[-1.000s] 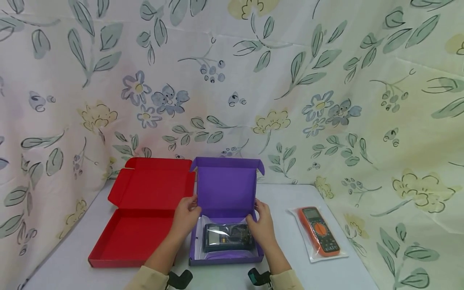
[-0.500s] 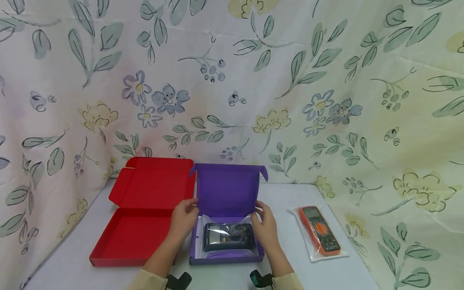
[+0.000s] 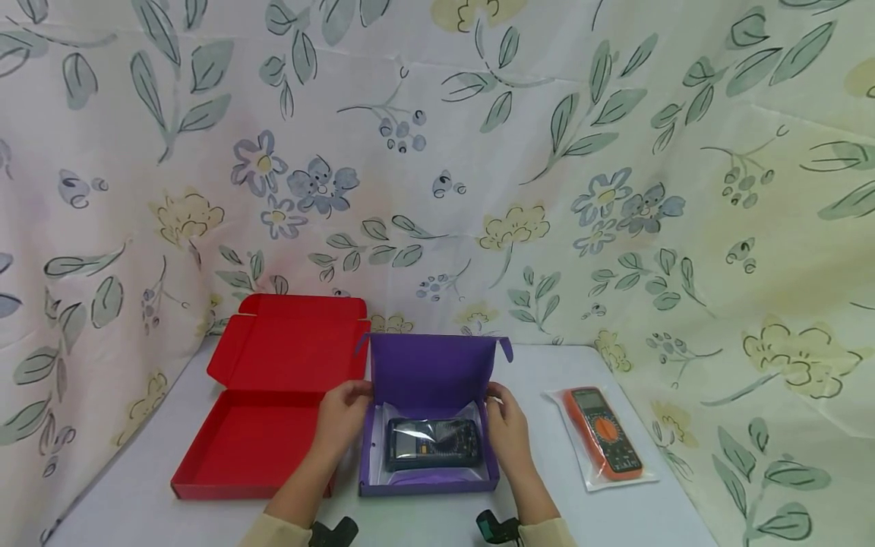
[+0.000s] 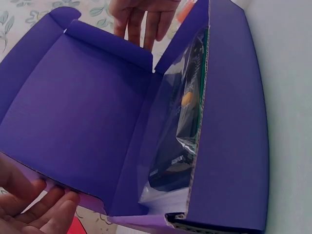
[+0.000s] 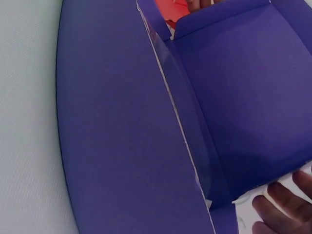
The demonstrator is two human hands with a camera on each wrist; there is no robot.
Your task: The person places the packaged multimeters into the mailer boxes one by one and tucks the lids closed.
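A purple cardboard mailer box (image 3: 429, 490) stands in the middle of the table, its lid (image 3: 432, 372) raised and leaning forward. Inside lies a dark multimeter (image 3: 432, 444) in a clear plastic bag, screen toward the left. My left hand (image 3: 340, 416) is at the lid's left side; in the left wrist view its fingertips (image 4: 69, 197) touch the lid's edge from outside. On the opposite side is my right hand (image 3: 509, 427), with its fingers (image 5: 287, 200) extended along the lid's edge in the right wrist view.
An open red cardboard box (image 3: 249, 448) stands left of the purple one, its lid leaning back. To the right lies an orange multimeter (image 3: 604, 433) in a clear bag on the white table (image 3: 547, 372). A floral curtain (image 3: 437, 167) hangs behind.
The purple lid has tilted forward, its top edge coming lower over the box. Both hands have shifted slightly outward along its sides. The multimeters and the red box stay put.
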